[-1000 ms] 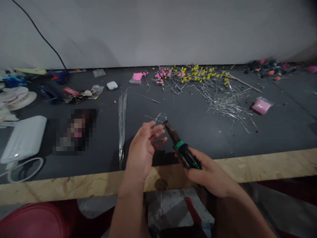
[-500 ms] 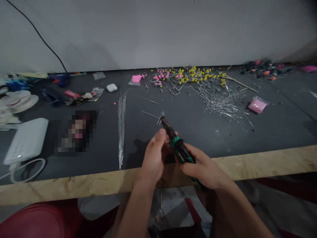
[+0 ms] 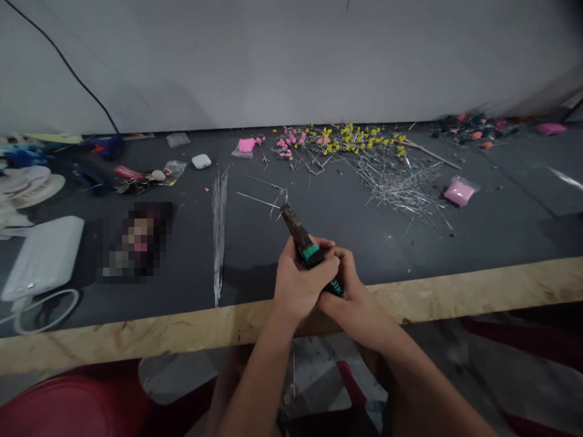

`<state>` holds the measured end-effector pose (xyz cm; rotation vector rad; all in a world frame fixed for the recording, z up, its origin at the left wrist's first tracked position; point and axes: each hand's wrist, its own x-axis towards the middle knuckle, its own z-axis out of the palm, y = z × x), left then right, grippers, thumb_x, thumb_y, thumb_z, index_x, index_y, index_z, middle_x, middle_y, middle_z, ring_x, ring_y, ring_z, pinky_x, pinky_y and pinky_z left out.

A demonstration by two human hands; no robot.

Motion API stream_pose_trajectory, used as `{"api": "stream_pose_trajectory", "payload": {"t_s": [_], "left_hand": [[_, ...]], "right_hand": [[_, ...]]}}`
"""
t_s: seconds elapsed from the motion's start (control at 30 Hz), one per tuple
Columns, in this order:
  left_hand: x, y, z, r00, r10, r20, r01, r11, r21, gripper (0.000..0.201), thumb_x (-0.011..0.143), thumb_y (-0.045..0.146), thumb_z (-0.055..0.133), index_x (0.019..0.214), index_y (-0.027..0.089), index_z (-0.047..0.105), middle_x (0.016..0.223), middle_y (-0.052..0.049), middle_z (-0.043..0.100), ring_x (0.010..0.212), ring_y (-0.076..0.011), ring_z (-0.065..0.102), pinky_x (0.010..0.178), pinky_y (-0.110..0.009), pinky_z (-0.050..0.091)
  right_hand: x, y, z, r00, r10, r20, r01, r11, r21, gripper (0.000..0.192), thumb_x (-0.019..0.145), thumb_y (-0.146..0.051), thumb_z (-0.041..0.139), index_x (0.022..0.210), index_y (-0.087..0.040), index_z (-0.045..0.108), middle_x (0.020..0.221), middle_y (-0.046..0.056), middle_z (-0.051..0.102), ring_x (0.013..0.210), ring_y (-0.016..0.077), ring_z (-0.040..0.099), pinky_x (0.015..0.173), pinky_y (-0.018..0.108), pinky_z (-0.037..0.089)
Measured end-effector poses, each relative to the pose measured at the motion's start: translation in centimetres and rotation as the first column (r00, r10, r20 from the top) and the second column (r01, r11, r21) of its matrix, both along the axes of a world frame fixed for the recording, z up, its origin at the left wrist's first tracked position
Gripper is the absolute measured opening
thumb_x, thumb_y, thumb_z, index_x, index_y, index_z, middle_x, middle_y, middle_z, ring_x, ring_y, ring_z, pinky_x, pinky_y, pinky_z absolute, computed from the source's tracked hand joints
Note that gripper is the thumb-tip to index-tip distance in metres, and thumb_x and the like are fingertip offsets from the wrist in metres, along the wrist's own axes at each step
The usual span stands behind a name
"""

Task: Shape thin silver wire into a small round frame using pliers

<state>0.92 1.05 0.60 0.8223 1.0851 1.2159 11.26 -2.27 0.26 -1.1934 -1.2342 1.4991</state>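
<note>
Head view — pliers [image 3: 298, 233] near table edge [image 3: 455, 291]

Wire bundle [image 3: 219, 226] lies left of pliers [image 3: 303, 240] (table-top).

Our left hand [image 3: 298, 282] and right hand [image 3: 348, 291] are pressed together just over the near edge, both fists closed, fingers curled tight, knuckles up. Both bare forearms run up from below, converging at the wrists.
</note>
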Motion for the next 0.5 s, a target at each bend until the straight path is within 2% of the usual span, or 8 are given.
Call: {"api": "stream_pose_trajectory", "payload": {"t_s": [0.13,0.27,0.5], "left_hand": [[0.9,-0.1,0.4,0.999,0.014,0.049,-0.015,1.0,0.017,0.027,0.062,0.014,0.069,0.079,0.021,0.049,0.07,0.004,0.063,0.075,-0.0177,0.067,0.075,-0.032,0.051],[1.5,0.1,0.4,0.995,0.08,0.064,-0.08,0.997,0.001,0.029,0.06,0.012,0.068,0.081,0.02,0.049,0.063,0.007,0.057,0.065,-0.0155,0.068,0.068,-0.027,0.051],[2.1,-0.3,0.2,0.994,0.103,0.037,-0.101,0.994,-0.033,0.029,0.062,0.015,0.07,0.081,0.021,0.05,0.07,0.005,0.06,0.06,-0.014,0.066,0.059,-0.025,0.051]], "right_hand": [[-0.2,0.2,-0.6,0.991,0.043,0.126,-0.033,0.996,-0.086,0.04,0.078,-0.016,0.054,0.118,-0.02,0.055,0.1,0.005,0.065,0.085,0.0185,0.06,0.069,0.029,0.048],[-0.4,0.9,-1.2,0.988,0.034,0.148,-0.019,0.995,-0.098,0.033,0.075,-0.016,0.053,0.107,-0.016,0.06,0.086,0.005,0.067,0.069,0.0157,0.058,0.06,0.027,0.045],[-0.1,0.5,-1.2,0.995,0.038,0.096,-0.029,0.995,-0.096,0.024,0.073,-0.015,0.051,0.096,-0.016,0.059,0.078,0.001,0.061,0.061,0.0116,0.049,0.053,0.024,0.038]]}}
